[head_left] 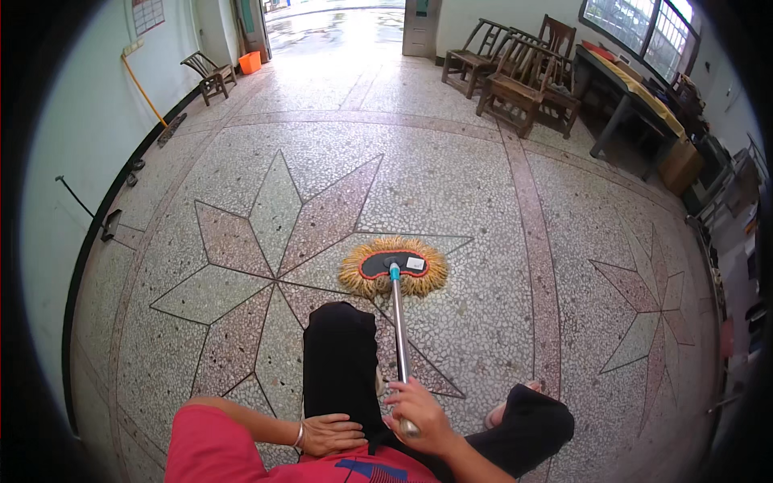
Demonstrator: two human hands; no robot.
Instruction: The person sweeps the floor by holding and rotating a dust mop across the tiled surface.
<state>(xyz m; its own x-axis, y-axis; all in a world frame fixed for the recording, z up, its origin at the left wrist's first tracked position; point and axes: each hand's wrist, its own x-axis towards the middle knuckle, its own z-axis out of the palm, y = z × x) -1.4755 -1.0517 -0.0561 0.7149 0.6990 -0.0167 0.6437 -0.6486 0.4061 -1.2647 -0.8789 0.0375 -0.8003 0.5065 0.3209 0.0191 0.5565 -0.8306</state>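
Note:
A dust mop with a fringed yellow-orange head rests on the terrazzo floor before me. Its metal handle runs back toward my body from a teal joint. Near the end of that handle, my right hand is wrapped around it, some fingers partly lifted. My left hand lies flat on my black trousers by the upper thigh, holding nothing, with a bracelet at the wrist. A small white label sticks to the dark plate of the mop head.
Wooden chairs cluster at the back right beside a table. Along the left wall are a small wooden chair, an orange bin and another mop. An open doorway leads onto wet ground.

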